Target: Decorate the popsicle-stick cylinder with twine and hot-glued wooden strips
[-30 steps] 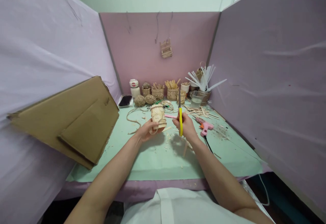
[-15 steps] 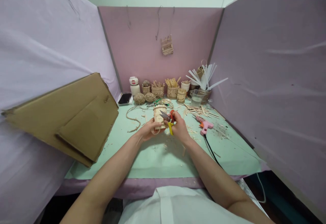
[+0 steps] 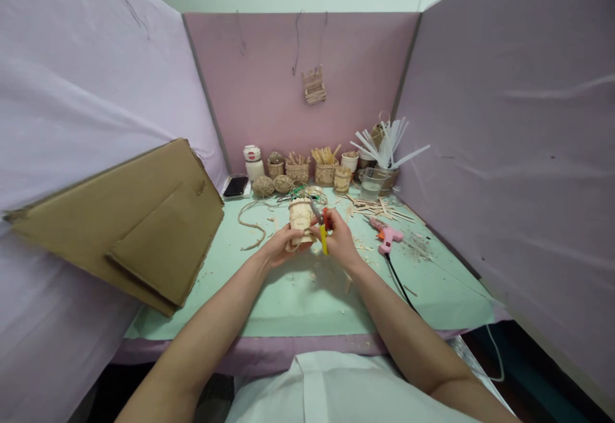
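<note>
Right hand (image 3: 339, 236), closed round the scissors (image 3: 323, 241), has turned them from across the cup (image 3: 300, 215) to its right side, apparently shifting the working spot; the left hand (image 3: 280, 247) grips the cup low, over the table (image 3: 288, 314).

Hands: two, left hand (image 3: 282, 245) and right hand (image 3: 339, 240)
Held pale cup (image 3: 301, 213): one
Scissors (image 3: 323, 241): one pair
Glue gun (image 3: 389, 236): one
Twine balls (image 3: 263, 186): three, two on the bench (image 3: 273, 304), one in a small basket (image 3: 276, 170)
Stick-filled baskets (image 3: 326, 175): two
Phone (image 3: 236, 186): one
Clear plastic cup (image 3: 371, 188): one
Hanging wooden piece (image 3: 314, 93): one
Loose sticks (image 3: 379, 208): overlapping, too many to count
White strips (image 3: 385, 146): bunched, count unclear
</note>
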A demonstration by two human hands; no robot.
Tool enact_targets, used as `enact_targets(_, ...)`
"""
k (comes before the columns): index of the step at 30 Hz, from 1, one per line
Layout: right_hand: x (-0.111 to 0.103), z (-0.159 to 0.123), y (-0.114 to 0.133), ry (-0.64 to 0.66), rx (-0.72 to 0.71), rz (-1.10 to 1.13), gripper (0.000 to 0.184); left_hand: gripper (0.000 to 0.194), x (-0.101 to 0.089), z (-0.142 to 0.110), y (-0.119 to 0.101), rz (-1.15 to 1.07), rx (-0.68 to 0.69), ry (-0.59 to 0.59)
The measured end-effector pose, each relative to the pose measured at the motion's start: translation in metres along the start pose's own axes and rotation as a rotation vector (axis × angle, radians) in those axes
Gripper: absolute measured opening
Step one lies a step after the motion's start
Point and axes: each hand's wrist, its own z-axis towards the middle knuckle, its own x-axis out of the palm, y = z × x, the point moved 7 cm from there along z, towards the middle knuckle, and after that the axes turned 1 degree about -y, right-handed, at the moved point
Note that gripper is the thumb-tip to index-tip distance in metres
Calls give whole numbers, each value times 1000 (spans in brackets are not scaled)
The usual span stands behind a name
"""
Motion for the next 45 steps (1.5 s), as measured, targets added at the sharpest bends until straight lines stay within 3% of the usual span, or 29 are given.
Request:
enact_targets(3, -14, 11, -14, -63, 117, -20, 22, 41, -3, 0, -2, -36, -10, -12)
enact_targets(5, -28, 22, -29, -77, 238, -192, 23, 37, -6, 0, -3, -59, -24, -28)
enact_targets(9, -42, 43, -60, 174, 438, -705, 30, 33, -9, -1, -5, -90, -43, -23)
enact_targets(12, -43, 49, -72, 291, 480, -908, 29, 34, -6, -2, -4, -91, -65, 26)
enact_targets(17, -35, 45, -84, 275, 475, -955, 32, 39, -4, -3, -4, -82, -67, 64)
enact_targets(22, -37, 39, -86, 230, 420, -948, 22, 40, -4, -2, -4, -68, -63, 68)
enact_targets(25, -41, 38, -69, 141, 341, -923, 18, 39, -4, -2, -4, -57, -56, 63)
enact_targets(28, -33, 35, -24, 11, -12, -672, 11, 39, -4, -2, -4, -52, -39, 30)
enact_targets(30, -19, 25, 7, 33, -257, -426, 10, 40, -2, -2, -4, -46, -22, 16)
enact_targets(32, -5, 15, 25, 99, -355, -299, 10, 42, 0, -3, -4, -33, -2, 9)
enact_targets(37, 13, 4, 32, 162, -341, -347, 7, 46, -1, -3, -3, -13, 37, -7)
enact_targets(45, 11, 2, 28, 164, -307, -364, 6, 47, -4, 3, -1, -20, 60, 25)
